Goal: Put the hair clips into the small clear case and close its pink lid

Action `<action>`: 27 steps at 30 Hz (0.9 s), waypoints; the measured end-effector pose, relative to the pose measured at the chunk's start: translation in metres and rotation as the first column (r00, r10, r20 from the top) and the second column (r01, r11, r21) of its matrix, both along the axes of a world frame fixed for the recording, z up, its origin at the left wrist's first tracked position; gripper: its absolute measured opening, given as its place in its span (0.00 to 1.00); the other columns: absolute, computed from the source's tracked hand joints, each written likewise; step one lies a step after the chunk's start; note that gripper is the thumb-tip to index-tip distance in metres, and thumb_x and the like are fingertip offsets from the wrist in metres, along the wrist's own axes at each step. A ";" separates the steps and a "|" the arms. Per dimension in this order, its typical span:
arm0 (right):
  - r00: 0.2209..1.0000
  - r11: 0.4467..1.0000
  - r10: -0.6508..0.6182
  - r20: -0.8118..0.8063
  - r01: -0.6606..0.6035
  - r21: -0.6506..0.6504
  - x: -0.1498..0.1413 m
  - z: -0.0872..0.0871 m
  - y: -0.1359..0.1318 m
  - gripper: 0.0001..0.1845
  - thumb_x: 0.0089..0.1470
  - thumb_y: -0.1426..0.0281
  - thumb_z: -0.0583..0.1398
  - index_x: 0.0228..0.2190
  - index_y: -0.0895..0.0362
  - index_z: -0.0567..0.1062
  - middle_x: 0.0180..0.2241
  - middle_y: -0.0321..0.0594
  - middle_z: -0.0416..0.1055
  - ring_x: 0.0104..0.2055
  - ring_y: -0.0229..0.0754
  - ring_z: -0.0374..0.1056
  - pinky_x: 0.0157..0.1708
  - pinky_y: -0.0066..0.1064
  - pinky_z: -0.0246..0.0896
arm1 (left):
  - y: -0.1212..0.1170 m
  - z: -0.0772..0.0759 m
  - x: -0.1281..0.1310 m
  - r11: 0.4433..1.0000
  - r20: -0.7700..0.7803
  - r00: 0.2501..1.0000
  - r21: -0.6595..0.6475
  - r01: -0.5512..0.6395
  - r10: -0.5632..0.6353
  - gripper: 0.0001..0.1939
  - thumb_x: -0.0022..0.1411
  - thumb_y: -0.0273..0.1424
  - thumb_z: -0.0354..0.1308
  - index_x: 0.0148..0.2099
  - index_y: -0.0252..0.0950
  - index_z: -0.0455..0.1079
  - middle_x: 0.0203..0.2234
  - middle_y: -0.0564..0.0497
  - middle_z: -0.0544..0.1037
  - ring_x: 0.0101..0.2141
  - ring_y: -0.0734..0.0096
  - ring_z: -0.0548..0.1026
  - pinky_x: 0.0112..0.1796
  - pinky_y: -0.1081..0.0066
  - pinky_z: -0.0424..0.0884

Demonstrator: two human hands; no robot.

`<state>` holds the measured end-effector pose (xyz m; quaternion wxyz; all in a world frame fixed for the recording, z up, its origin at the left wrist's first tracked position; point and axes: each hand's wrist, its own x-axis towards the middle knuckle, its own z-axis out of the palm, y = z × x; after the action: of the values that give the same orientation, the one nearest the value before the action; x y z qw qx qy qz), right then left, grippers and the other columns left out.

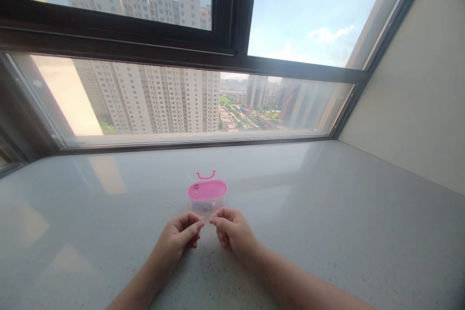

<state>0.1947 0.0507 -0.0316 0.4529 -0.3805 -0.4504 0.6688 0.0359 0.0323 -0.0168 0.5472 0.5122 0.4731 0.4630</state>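
Observation:
My left hand (183, 232) is closed in a pinch, with a small pale ring-like piece (202, 219) just showing at the fingertips. Facing it across a narrow gap, my right hand (231, 230) also pinches thumb against forefinger. A tiny pale edge shows at its tips, too small to name with certainty. Just beyond both hands stands a clear plastic box with a pink oval lid (212, 189). On the left of that lid lie a dark ring (196, 186) and a fainter pink ring (195, 194). The box's contents are blurred.
Behind the box lies its pink curved handle (206, 177). A pale ring (168, 204) rests on the glossy speckled white counter (327, 232) to the left. A dark window frame (181, 147) borders the counter at the back, and a white wall (414, 87) rises on the right.

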 end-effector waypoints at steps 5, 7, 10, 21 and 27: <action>1.000 1.000 0.001 0.027 -0.001 0.003 0.000 0.003 -0.002 0.11 0.42 0.63 0.61 0.22 0.58 0.70 0.09 0.25 0.57 0.09 0.28 0.47 0.09 0.22 0.38 | -0.008 0.000 0.003 0.980 -0.249 0.964 0.196 -0.040 0.089 0.08 0.54 0.35 0.60 0.27 0.36 0.72 0.18 0.55 0.69 0.22 0.70 0.65 0.25 0.73 0.59; 0.998 1.000 -0.005 0.055 0.005 0.005 -0.001 0.004 -0.003 0.10 0.42 0.63 0.61 0.21 0.58 0.70 0.09 0.25 0.57 0.10 0.28 0.48 0.09 0.22 0.39 | -0.011 0.001 0.005 0.941 -0.408 0.896 0.337 -0.032 0.176 0.08 0.55 0.33 0.58 0.26 0.38 0.73 0.18 0.54 0.69 0.23 0.69 0.65 0.26 0.72 0.59; 0.994 1.000 -0.022 0.110 0.020 0.021 -0.001 0.004 -0.004 0.10 0.42 0.64 0.61 0.20 0.58 0.70 0.10 0.26 0.58 0.10 0.29 0.49 0.10 0.23 0.41 | -0.014 0.004 0.006 0.888 -0.475 0.838 0.458 -0.023 0.267 0.07 0.55 0.30 0.57 0.26 0.39 0.72 0.18 0.54 0.69 0.22 0.68 0.65 0.26 0.71 0.59; 0.976 0.995 0.027 0.218 -0.048 0.090 0.001 -0.001 -0.004 0.11 0.45 0.63 0.59 0.23 0.60 0.74 0.10 0.28 0.59 0.11 0.30 0.51 0.11 0.24 0.44 | -0.016 0.001 0.005 0.811 -0.549 0.782 0.577 0.097 0.297 0.07 0.57 0.28 0.56 0.29 0.40 0.74 0.23 0.50 0.71 0.26 0.65 0.68 0.31 0.70 0.62; 0.976 0.996 0.041 0.212 -0.058 0.074 0.001 0.002 -0.005 0.11 0.45 0.64 0.59 0.21 0.59 0.72 0.10 0.28 0.60 0.10 0.30 0.51 0.10 0.23 0.43 | -0.016 0.003 0.007 0.786 -0.553 0.769 0.609 0.110 0.321 0.07 0.58 0.28 0.56 0.30 0.39 0.74 0.24 0.49 0.71 0.29 0.64 0.70 0.33 0.70 0.63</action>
<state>0.1960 0.0453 -0.0292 0.4007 -0.4192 -0.5313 0.6176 0.0430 0.0160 -0.0138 0.1328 0.7554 0.4826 0.4229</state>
